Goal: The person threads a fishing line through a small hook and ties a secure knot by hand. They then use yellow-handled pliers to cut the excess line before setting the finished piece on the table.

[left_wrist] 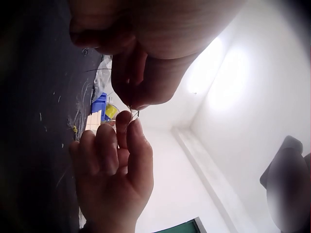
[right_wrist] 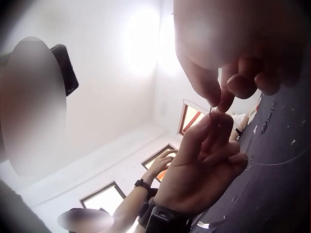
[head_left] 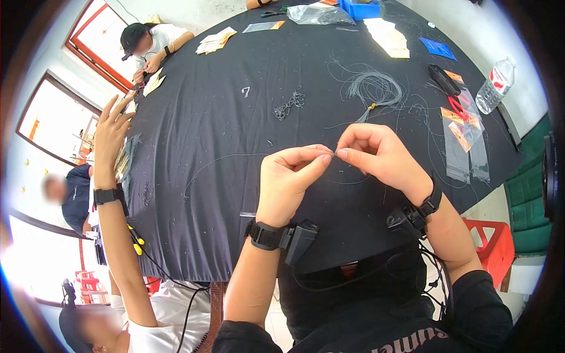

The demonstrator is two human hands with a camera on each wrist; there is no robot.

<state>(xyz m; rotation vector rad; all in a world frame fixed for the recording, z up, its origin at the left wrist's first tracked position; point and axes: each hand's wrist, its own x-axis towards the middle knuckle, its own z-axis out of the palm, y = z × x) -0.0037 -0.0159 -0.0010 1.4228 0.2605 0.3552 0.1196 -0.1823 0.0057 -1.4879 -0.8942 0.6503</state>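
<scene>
Above the black-covered table, the left hand and right hand meet fingertip to fingertip. Each pinches with thumb and forefinger at a thin line, which trails from the left hand across the cloth and curves below both hands. A tiny dark hook-like piece shows between the fingertips in the right wrist view; the fingers hide most of it. In the left wrist view the right hand is below and the left hand above, their tips almost touching.
Beyond the hands lie a pile of small dark hooks and a coiled bundle of line. At right are plastic packets, red scissors, a black case and a bottle. Another person's raised arm is at left.
</scene>
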